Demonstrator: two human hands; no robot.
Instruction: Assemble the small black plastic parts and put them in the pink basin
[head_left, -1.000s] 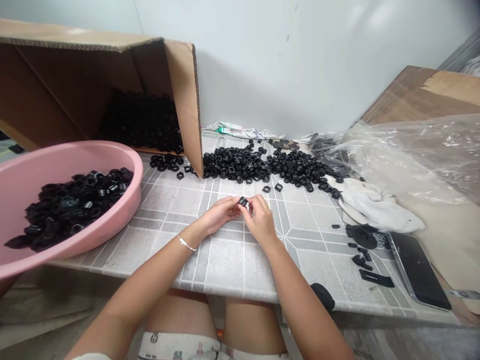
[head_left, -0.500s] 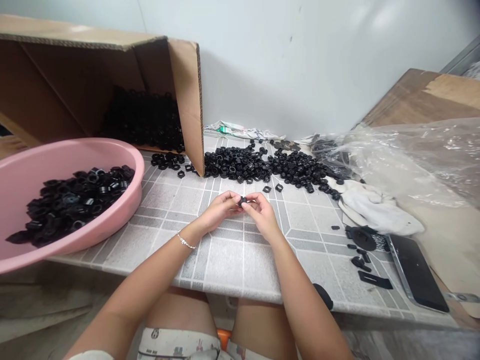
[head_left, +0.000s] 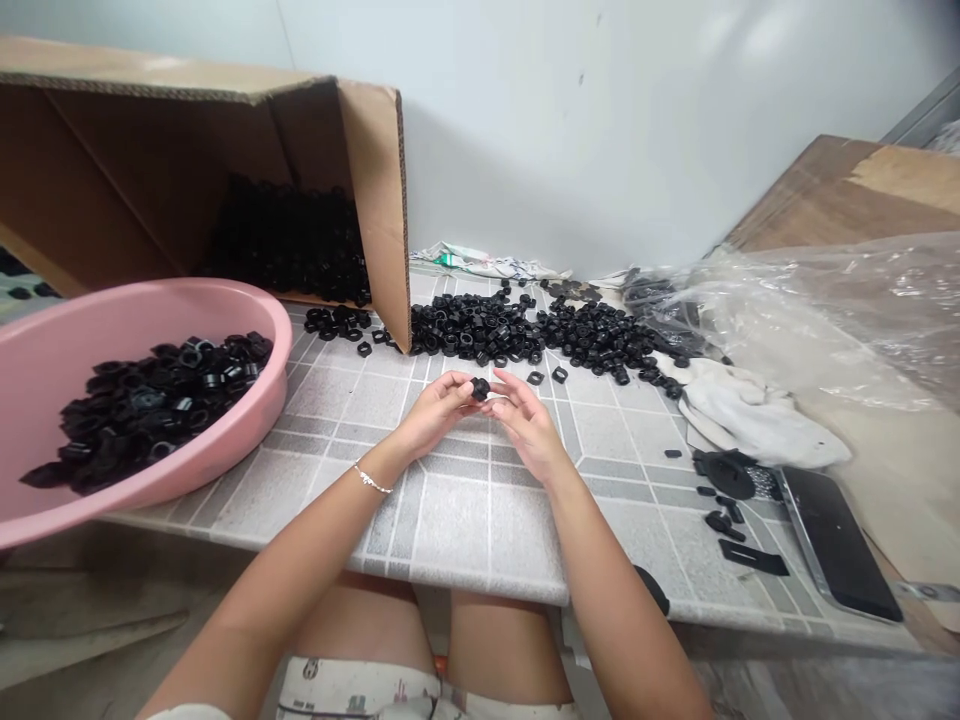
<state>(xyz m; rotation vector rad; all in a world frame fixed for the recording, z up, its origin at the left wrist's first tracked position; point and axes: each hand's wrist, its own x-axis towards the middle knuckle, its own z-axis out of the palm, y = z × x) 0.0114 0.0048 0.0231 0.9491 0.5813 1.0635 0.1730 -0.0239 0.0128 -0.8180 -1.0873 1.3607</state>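
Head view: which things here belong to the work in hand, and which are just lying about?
Work in hand: left hand holding a black nut; right hand; loose nuts; pink basin of nuts; cardboard box of nuts.

Lying about: plastic sheet; white cloth; phone.

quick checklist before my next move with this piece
The black hexagonal nut is secure in the left hand: ok, pinched at the fingertips.
The right hand is free: ok, fingers open beside the nut.
The nut is undamaged: cannot tell, it is too small and partly hidden by the fingers.
The pink basin is close by: ok, just left of the hands, holding many nuts.
The loose nuts are away from the hands: ok, spread beyond them on the tiled counter.
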